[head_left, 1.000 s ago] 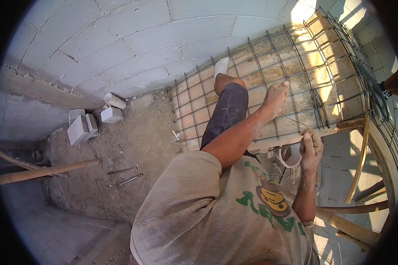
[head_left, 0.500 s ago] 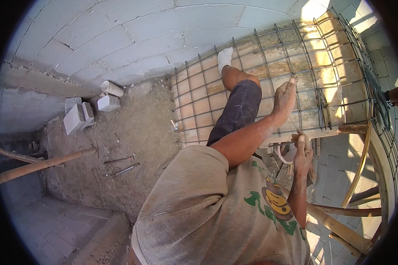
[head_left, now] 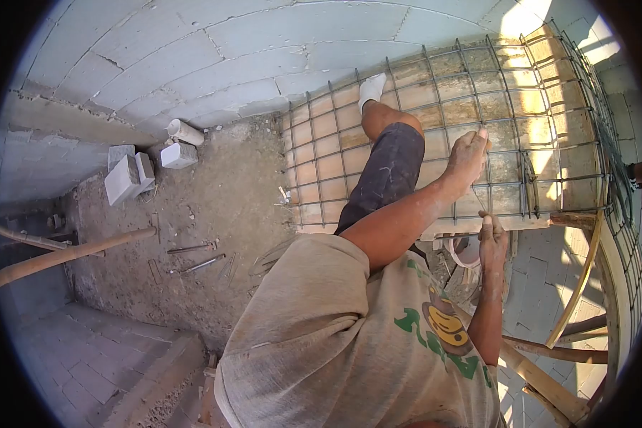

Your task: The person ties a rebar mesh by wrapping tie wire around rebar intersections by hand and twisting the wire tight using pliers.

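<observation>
My left hand [head_left: 468, 158] is closed above the steel rebar mesh [head_left: 435, 123], its fingers pressed together near a crossing of bars. A thin strand that looks like tie wire [head_left: 480, 200] runs from it down to my right hand [head_left: 492, 241]. That right hand is closed too, thumb and fingers pinched at the strand's lower end, just off the near edge of the boards [head_left: 378, 160] under the mesh. One leg in dark shorts [head_left: 385, 167] stretches across the mesh, and its foot in a white sock [head_left: 372, 88] rests at the far side.
Pale blocks [head_left: 123, 180] and a white cylinder [head_left: 185, 133] lie by the wall. A wooden pole [head_left: 75, 258] crosses the left, with metal rods [head_left: 200, 265] on the dirt floor. A white bucket [head_left: 466, 251] sits below my hands; timber props [head_left: 549, 374] stand lower right.
The view has shifted slightly, so the mesh and blocks appear a little further right. Both hands have moved slightly right in view, and my right fingers are curled in more.
</observation>
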A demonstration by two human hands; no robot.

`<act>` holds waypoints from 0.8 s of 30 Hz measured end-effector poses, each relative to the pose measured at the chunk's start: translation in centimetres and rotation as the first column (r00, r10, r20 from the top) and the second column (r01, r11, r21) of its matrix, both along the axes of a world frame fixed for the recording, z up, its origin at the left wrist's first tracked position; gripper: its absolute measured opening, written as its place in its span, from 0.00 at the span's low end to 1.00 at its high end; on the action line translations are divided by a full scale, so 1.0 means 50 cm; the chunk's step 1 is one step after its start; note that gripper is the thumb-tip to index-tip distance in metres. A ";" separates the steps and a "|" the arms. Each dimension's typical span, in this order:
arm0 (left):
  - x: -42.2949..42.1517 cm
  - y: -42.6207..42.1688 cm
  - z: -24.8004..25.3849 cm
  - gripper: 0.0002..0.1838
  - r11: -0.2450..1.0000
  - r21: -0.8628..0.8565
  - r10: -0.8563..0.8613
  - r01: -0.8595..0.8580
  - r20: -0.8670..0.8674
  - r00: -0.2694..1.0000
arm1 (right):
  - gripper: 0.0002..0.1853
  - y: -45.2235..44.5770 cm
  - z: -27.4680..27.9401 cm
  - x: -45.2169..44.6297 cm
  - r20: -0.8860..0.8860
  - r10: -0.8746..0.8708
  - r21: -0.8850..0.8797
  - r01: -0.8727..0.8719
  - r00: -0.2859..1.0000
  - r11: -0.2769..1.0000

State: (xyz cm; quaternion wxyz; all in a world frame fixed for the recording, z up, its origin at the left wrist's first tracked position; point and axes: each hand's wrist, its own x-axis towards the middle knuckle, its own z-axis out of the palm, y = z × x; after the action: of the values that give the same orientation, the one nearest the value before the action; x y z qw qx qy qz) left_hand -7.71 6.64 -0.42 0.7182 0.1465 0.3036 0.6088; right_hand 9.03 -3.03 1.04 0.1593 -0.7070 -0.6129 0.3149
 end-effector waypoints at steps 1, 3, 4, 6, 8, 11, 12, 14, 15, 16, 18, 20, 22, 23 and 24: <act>0.006 0.001 -0.004 0.17 1.000 0.006 -0.009 0.009 0.020 1.000 | 0.18 0.004 -0.027 0.005 -0.036 0.028 -0.087 -0.031 0.999 0.996; 0.014 0.004 -0.015 0.17 0.999 0.021 -0.029 0.028 0.055 0.998 | 0.18 0.006 -0.034 0.000 -0.110 0.117 -0.288 -0.144 0.987 0.947; 0.013 0.005 -0.016 0.17 0.999 0.000 -0.050 0.051 0.072 0.996 | 0.18 -0.004 -0.014 -0.023 -0.153 0.175 -0.402 -0.223 0.973 0.888; -0.002 0.001 -0.020 0.19 0.995 -0.046 -0.085 0.091 0.109 0.990 | 0.18 -0.014 0.029 -0.047 -0.224 0.297 -0.438 -0.368 0.928 0.820; -0.027 0.007 -0.009 0.19 0.985 -0.143 -0.083 0.096 0.093 0.992 | 0.18 -0.019 0.066 -0.056 -0.250 0.441 -0.296 -0.501 0.862 0.813; -0.042 0.034 -0.028 0.16 0.994 -0.048 -0.085 0.097 0.213 0.973 | 0.19 -0.013 0.081 -0.037 -0.299 0.323 -0.078 -0.361 0.898 0.929; -0.048 0.040 -0.030 0.14 0.996 0.025 -0.093 0.089 0.275 0.957 | 0.17 -0.010 0.110 -0.042 -0.281 0.223 -0.145 -0.271 0.934 0.952; -0.057 0.048 -0.030 0.14 0.994 0.040 -0.110 0.102 0.335 0.936 | 0.15 -0.002 0.057 -0.014 -0.314 0.173 0.213 -0.109 0.934 0.971; -0.061 0.050 -0.028 0.14 0.993 0.048 -0.121 0.111 0.365 0.923 | 0.14 0.001 0.046 -0.013 -0.336 0.151 0.381 -0.012 0.930 0.925; -0.061 0.051 -0.030 0.14 0.994 0.035 -0.110 0.105 0.379 0.919 | 0.12 0.004 0.049 -0.006 -0.362 0.062 0.346 0.072 0.930 0.935; -0.057 0.054 -0.033 0.13 0.995 0.015 -0.095 0.098 0.406 0.909 | 0.11 0.007 0.051 -0.012 -0.450 -0.048 0.235 0.170 0.892 0.957; -0.058 0.056 -0.028 0.15 0.996 0.027 -0.089 0.085 0.333 0.939 | 0.10 0.015 0.041 -0.010 -0.536 -0.165 0.106 0.260 0.828 0.960; -0.059 0.053 -0.024 0.15 0.998 0.029 -0.060 0.055 0.257 0.964 | 0.10 0.028 -0.006 0.003 -0.611 -0.289 -0.050 0.328 0.737 0.943; -0.056 0.050 -0.024 0.15 0.999 0.025 -0.038 0.034 0.219 0.975 | 0.10 0.031 -0.020 0.003 -0.634 -0.315 -0.136 0.300 0.706 0.944; -0.056 0.049 -0.024 0.14 1.000 0.022 -0.016 0.012 0.179 0.984 | 0.10 0.034 -0.030 0.000 -0.654 -0.344 -0.219 0.266 0.673 0.939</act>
State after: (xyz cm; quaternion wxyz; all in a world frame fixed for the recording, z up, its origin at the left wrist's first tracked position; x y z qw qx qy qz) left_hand -10.50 9.09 -1.62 0.7454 0.1007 0.2303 0.6174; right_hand 9.03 -1.33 -0.48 0.3862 -0.6404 -0.3665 0.5535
